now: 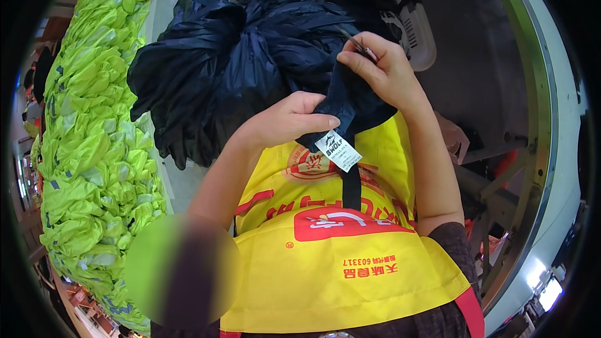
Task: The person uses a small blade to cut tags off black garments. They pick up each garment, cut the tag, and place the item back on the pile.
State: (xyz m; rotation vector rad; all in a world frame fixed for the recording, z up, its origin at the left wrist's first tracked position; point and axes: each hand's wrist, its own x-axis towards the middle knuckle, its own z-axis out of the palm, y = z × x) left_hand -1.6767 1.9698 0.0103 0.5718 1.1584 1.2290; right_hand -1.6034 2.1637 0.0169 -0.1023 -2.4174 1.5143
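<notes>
A dark navy garment piece (343, 91) with a white printed label (339, 150) on its edge stretches between my hands. My left hand (291, 119) is closed on it, thumb pressed down just above the label. Farther up and to the right, my right hand (387, 69) is closed around a slim metal tool that looks like thread snips (359, 45). The same hand's fingers meet the upper end of the dark cloth; whether they pinch it too is hard to see. A dark strap (352, 189) hangs below the label over my yellow apron (313, 281).
A large gathered heap of shiny dark navy fabric (231, 56) lies right beyond my hands. Along the left runs a long pile of neon yellow-green garments (100, 150). A pale plastic basket (426, 44) stands at the back right. A metal frame (532, 56) curves along the right.
</notes>
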